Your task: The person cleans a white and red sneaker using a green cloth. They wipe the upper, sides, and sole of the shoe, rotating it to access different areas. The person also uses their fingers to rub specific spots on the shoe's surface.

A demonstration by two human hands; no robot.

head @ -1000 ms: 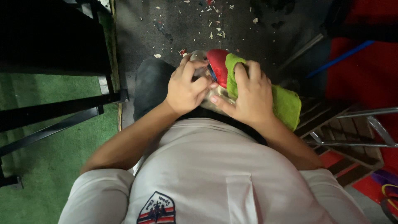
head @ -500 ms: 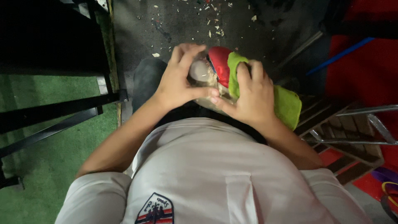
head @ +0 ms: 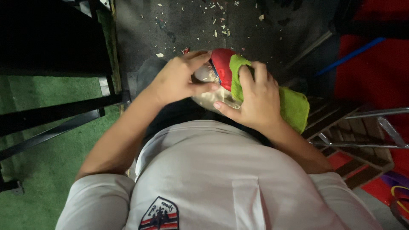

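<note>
The scene is dim and grainy. Soft light from above brightens the white shirt (head: 213,170) and both forearms, while the area left of the left hand (head: 177,81) sinks into black shadow. Edges bend slightly; no glare.

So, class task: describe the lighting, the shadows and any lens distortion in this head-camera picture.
Head view: dim, uneven light; the upper-left corner falls into black shadow, while the left hand, right hand and the red and green object are lit; the wide lens bulges the white shirt; focus is slightly soft.
</note>
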